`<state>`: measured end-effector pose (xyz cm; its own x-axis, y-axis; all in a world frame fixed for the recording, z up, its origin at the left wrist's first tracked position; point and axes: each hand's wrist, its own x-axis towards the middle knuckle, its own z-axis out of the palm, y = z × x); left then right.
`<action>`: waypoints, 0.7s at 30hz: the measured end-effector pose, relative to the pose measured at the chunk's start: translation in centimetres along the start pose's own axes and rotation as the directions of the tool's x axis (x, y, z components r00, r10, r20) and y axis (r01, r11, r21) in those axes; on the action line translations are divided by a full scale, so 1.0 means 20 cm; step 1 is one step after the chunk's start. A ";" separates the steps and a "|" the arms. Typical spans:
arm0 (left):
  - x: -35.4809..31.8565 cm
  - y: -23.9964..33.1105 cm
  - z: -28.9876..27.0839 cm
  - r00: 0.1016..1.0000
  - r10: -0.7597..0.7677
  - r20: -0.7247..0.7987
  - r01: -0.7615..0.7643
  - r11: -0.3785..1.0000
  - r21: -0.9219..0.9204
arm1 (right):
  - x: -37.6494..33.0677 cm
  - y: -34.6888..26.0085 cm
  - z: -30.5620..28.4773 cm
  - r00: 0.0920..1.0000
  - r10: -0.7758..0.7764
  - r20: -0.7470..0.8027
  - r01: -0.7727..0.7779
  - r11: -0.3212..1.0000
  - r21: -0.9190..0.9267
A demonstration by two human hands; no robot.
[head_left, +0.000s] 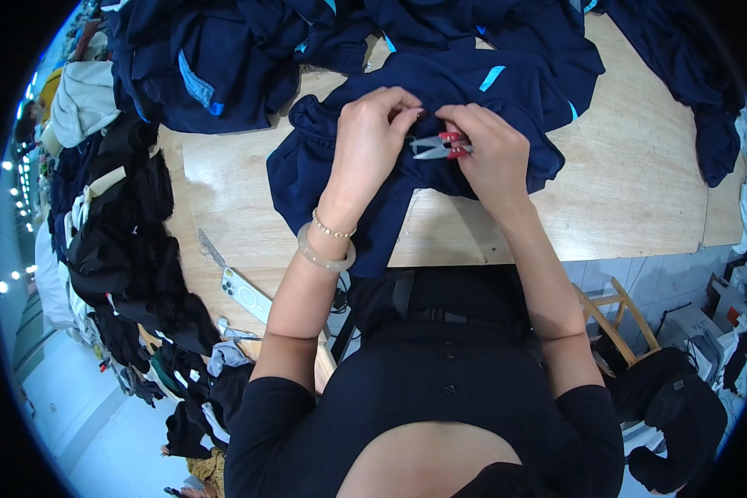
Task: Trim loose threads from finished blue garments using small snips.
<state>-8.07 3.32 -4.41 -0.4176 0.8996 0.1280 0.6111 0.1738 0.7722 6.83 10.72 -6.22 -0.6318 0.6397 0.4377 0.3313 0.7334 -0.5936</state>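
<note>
Hands: we count two, both bare, both meeting over one garment at the middle of the tabletop (pixel 639 199).
Left hand (pixel 369 137): we see its fingers (pixel 390 101) pinched narrow on a fold of the navy garment (pixel 324 166); the wrist carries two bracelets, one pale jade-coloured bangle (pixel 324 256) and one thin beaded chain (pixel 334 230).
Right hand (pixel 494 153): we see its fingers curled around one pair of thread snips (pixel 436 147), red-handled with silver blades, the blades pointing toward the left hand and lying on the cloth.
Navy garment, count one in hand: dark navy fabric, crumpled, with a light blue stripe (pixel 491 78) near its upper edge; it lies on the tabletop just in front of us, its lower edge hanging over the near side.
Further navy garments: one heap (pixel 216 66) along the far side of the tabletop, same dark blue with light blue trim; we cannot count the pieces.
Phone: one, white-cased (pixel 245 293), flat on the tabletop's left near corner, well apart from the hands.
Dark clothing pile: one (pixel 133 241), black, left of the tabletop.
Wooden chair: one (pixel 618 319), lower right, partly in view.
Tabletop: one, pale wood.
</note>
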 end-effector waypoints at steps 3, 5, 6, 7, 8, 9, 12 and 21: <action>-0.07 0.02 -0.05 0.987 -0.128 0.101 0.135 0.989 -0.064 | -0.08 0.02 -0.02 0.999 -0.040 0.019 0.040 0.999 0.027; -0.11 0.04 -0.07 0.982 -0.133 0.133 0.144 0.987 -0.074 | -0.12 0.02 -0.03 0.994 -0.087 0.064 0.087 0.996 0.008; -0.12 0.04 -0.07 0.992 -0.041 0.119 0.049 0.997 -0.063 | -0.14 0.02 -0.03 0.994 -0.085 0.067 0.084 0.996 0.008; -0.13 0.04 -0.07 0.993 0.053 0.106 -0.048 0.998 -0.049 | -0.16 0.02 -0.03 0.994 -0.083 0.070 0.083 0.997 0.008; -0.14 0.06 -0.07 0.993 0.045 0.108 -0.039 0.998 -0.052 | -0.17 0.02 -0.03 0.994 -0.082 0.073 0.082 0.997 0.006; -0.14 0.06 -0.06 0.993 0.043 0.110 -0.038 0.998 -0.052 | -0.17 0.02 -0.04 0.994 -0.080 0.074 0.080 0.997 0.007; -0.14 0.05 -0.05 0.977 0.213 0.026 -0.213 0.977 0.029 | -0.18 0.00 -0.06 0.994 -0.020 0.112 0.014 0.999 0.052; -0.20 0.02 0.01 1.000 -0.005 0.004 0.006 0.954 -0.300 | -0.11 -0.16 -0.28 0.494 0.372 0.786 -0.816 -0.112 0.567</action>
<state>-6.11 -0.22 -4.76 -0.4182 0.9001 0.1220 0.3790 0.0509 0.9240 11.17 8.21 -1.49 -0.7395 0.4084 -0.5351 0.0815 -0.7348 -0.6733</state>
